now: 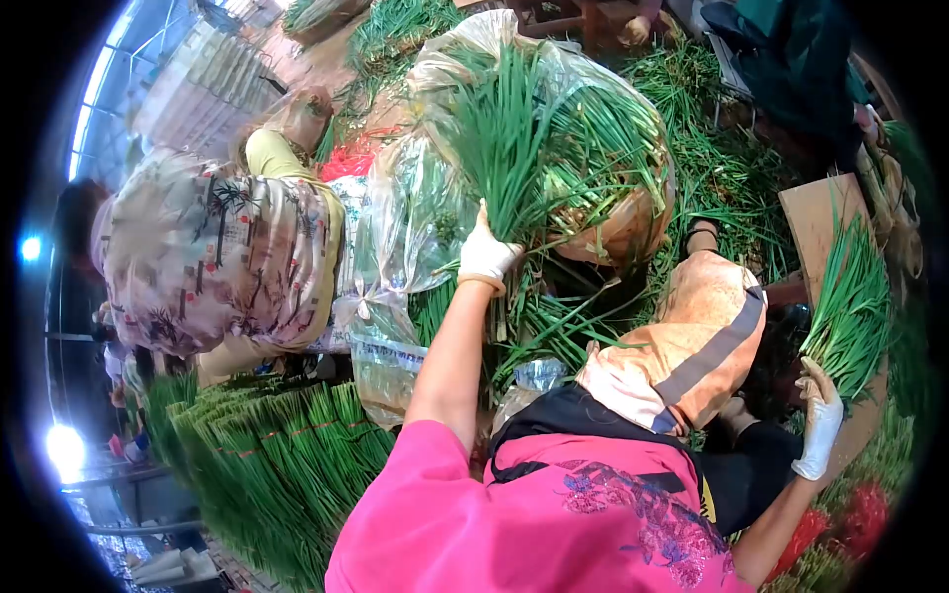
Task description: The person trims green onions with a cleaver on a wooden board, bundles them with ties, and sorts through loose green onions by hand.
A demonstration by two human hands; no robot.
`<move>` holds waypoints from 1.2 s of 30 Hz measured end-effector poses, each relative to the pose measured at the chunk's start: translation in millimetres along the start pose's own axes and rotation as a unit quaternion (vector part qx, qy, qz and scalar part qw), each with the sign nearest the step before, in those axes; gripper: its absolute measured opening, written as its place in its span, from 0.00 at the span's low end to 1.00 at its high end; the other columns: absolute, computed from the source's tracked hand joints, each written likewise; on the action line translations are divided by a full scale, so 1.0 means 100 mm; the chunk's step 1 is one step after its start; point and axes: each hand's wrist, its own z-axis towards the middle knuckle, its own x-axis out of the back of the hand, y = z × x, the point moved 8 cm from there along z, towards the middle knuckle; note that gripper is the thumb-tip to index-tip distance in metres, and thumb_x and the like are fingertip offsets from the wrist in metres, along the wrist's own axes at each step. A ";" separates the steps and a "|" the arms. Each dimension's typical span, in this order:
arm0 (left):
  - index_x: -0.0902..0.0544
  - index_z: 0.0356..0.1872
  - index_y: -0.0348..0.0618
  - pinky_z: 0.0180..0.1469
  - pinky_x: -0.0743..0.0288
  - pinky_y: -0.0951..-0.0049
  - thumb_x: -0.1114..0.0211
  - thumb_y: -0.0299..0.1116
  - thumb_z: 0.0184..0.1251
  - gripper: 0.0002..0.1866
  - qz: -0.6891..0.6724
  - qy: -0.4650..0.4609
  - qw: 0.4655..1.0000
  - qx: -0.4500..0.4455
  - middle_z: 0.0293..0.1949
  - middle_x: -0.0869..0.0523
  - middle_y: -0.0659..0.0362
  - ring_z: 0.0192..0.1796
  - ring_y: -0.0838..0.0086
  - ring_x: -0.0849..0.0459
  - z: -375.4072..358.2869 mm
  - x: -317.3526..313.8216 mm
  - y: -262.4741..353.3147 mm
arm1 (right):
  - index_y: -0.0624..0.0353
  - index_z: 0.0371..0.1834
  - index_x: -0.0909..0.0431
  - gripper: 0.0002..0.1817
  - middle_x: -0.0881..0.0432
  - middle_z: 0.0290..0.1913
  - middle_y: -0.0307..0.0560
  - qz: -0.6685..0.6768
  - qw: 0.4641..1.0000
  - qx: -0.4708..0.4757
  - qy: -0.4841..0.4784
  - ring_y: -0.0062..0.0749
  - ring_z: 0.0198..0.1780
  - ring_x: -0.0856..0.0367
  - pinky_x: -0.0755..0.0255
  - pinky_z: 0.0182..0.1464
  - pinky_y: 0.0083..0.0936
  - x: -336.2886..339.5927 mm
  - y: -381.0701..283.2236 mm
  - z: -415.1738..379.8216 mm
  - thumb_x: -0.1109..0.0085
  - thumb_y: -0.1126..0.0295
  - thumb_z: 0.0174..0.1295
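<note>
My left hand [489, 254], in a white glove with bare fingertips, is closed round the lower part of a large upright bunch of garlic chives [504, 133]. This bunch stands in front of a clear plastic bag [484, 35] with more loose greens [608, 138] in it. At the right, my right hand [821, 420], gloved the same way, has its fingers bent at the lower end of a smaller bunch of chives [852, 301]. That bunch leans over a wooden board [825, 212]. The fingers partly hide the contact there.
Tied chive bundles [287, 455] stand in rows at lower left. A person in a patterned top [217, 257] bends close on the left; another in dark clothes [786, 69] is at upper right. Loose greens [732, 168] cover the floor. Red ties [361, 153] lie beyond the left-hand person.
</note>
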 end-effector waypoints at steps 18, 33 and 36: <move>0.22 0.40 0.46 0.49 0.24 0.45 0.34 0.32 0.55 0.12 -0.811 -0.127 0.532 0.209 0.41 0.17 0.55 0.45 0.56 0.19 -0.10 -0.04 0.17 | 0.55 0.42 0.18 0.11 0.18 0.37 0.49 -0.099 0.900 0.344 -0.250 0.42 0.40 0.20 0.27 0.43 0.32 -2.38 -2.24 0.20 0.43 0.68 0.57; 0.30 0.59 0.39 0.55 0.26 0.57 0.37 0.55 0.57 0.35 -0.810 -0.156 0.542 0.160 0.52 0.21 0.50 0.52 0.59 0.22 -0.49 0.01 0.28 | 0.67 0.56 0.34 0.32 0.20 0.39 0.64 -0.113 0.914 0.240 -0.308 0.54 0.41 0.20 0.26 0.42 0.40 -3.81 -2.09 0.41 0.43 0.62 0.48; 0.34 0.63 0.43 0.59 0.28 0.56 0.36 0.67 0.47 0.47 -0.791 -0.230 0.537 0.182 0.56 0.23 0.52 0.55 0.58 0.23 -0.71 -0.09 0.19 | 0.68 0.62 0.39 0.33 0.19 0.30 0.57 -0.234 0.828 0.419 -0.290 0.48 0.28 0.19 0.25 0.30 0.39 -3.67 -2.16 -0.14 0.47 0.69 0.50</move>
